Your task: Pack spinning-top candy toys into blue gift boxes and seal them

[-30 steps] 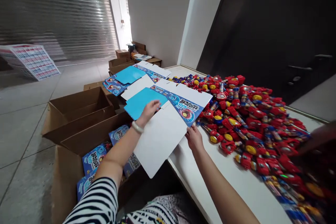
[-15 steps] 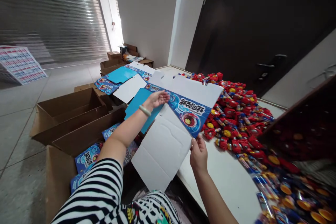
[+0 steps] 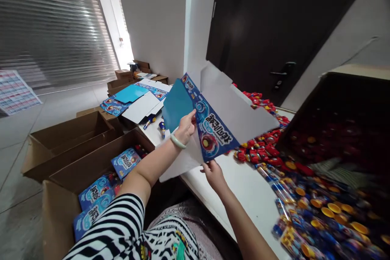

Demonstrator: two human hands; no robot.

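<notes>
my right hand (image 3: 215, 174) pinches the lower edge of a part-folded printed box (image 3: 217, 132), held over the table (image 3: 251, 207); my left hand (image 3: 185, 129) touches its blue panel, though i cannot tell whether it grips. red toys (image 3: 262, 152) lie heaped beyond.

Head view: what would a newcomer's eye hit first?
The unfolded printed carton at centre comes first, its lower corner in the right hand. Then red pieces heaped beyond it on the white table. At lower left, an open brown box holds blue packs.
</notes>
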